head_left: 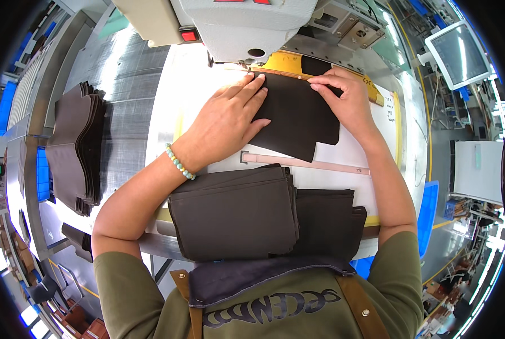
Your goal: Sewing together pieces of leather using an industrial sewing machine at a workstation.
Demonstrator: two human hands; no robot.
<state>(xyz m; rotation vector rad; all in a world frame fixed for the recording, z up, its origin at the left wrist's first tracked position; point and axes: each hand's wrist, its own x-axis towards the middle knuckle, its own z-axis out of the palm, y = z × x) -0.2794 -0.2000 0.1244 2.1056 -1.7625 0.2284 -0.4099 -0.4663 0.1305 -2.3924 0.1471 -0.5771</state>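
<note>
A dark brown fabric piece (297, 116) is held flat on the white work surface (196, 73) of a sewing station, directly below the grey machine head (247, 25). The left hand (227, 121) is laid palm down on the piece's left part, fingers extended and spread a little, nothing being clasped. The right hand (343, 96) is pressed on the piece's upper right corner with the fingertips bent down onto the cloth; the piece is pinned under them rather than pinched. The piece's upper edge is set against a yellow guide plate (320, 70) beside the needle area. Its long axis is seen running from the machine down toward the person, tilted slightly to the right, with the lower corner resting just above a pale pink ruler strip (320, 165).

Nearer the person, two stacks of similar dark pieces (235, 217) are placed side by side at the table edge, the left stack being thicker and overlapping the right one. Another stack of brown pieces (77, 147) is spread on the metal table (128, 73) well to the left. A beaded bracelet (180, 162) is worn on the left wrist. A blue bin (427, 214) is seen at the right of the table; its contents cannot be made out. A monitor (458, 53) is mounted at the upper right.
</note>
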